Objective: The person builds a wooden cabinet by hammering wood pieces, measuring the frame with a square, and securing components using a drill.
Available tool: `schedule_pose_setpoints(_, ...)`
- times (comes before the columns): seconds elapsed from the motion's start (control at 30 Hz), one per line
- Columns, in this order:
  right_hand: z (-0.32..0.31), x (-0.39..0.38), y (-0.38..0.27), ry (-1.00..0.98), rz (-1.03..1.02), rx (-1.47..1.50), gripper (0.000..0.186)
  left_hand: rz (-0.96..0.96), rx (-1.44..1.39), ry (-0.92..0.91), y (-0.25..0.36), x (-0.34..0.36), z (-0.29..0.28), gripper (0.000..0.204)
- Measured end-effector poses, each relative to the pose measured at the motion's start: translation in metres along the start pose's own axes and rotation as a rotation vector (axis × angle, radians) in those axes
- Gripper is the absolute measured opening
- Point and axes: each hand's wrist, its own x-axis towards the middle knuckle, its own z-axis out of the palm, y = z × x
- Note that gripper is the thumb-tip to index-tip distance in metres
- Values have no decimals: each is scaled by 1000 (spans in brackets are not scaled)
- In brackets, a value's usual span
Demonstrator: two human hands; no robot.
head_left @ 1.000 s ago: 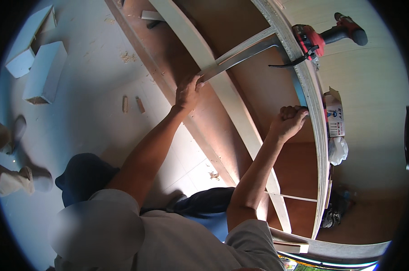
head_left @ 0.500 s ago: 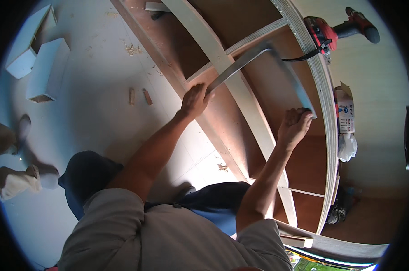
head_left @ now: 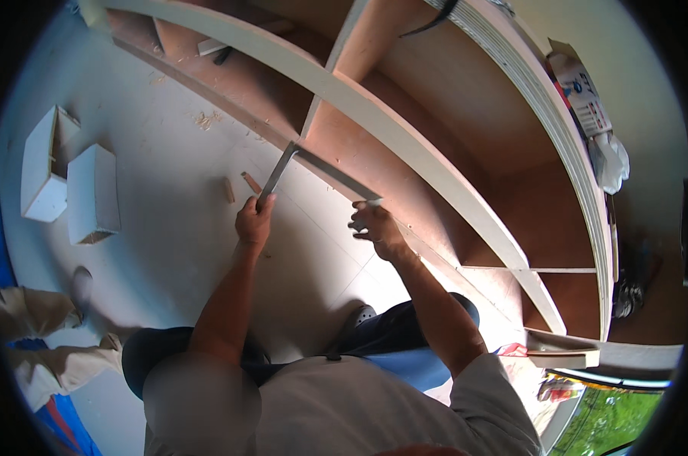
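An L-shaped metal carpenter's square (head_left: 335,172) is held out in front of me, beside the low front board of the wooden cabinet frame (head_left: 427,148). My left hand (head_left: 253,223) is wrapped round the end of one arm, and the corner points away from me. Close by the end of the other arm is my right hand (head_left: 379,230), its fingers spread and bent. At most the fingertips touch the metal there; the exact contact is hard to make out.
Two white open boxes (head_left: 93,195) stand on the floor at left. Small wood offcuts (head_left: 229,190) and shavings (head_left: 206,120) lie on the floor. Another person's legs (head_left: 36,313) show at far left. A printed carton (head_left: 581,90) and a plastic bag (head_left: 610,162) sit on the cabinet's right side.
The carpenter's square has come out of the cabinet opening, moving left and nearer me. My right hand has loosened its fingers at the square's end. The view has turned, and the drill has left it.
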Motion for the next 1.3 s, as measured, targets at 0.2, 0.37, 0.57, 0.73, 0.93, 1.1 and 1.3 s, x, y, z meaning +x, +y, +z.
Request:
schedule_pose_setpoints(0.2,-60,6,-55,-36,-603,-998,22,-11,32,-30,48,14,35,59)
schedule_pose_setpoints(0.37,-94,-33,-146,647,-910,-513,26,58,-81,-73,114,37,86,57)
schedule_pose_setpoints(0.57,-161,7,-162,697,-459,-583,56,129,-347,66,167,74,144,48)
schedule_pose_setpoints(0.73,-155,37,-171,308,-513,-114,67,229,-660,219,204,100,166,27)
schedule_pose_setpoints(0.93,-125,60,-165,221,-705,204,33,413,-723,128,210,113,161,22)
schedule_pose_setpoints(1.1,-86,45,-185,349,-753,402,38,503,-855,42,208,110,148,21)
schedule_pose_setpoints(1.3,-62,27,-206,281,-1009,324,45,573,-512,341,170,97,131,56)
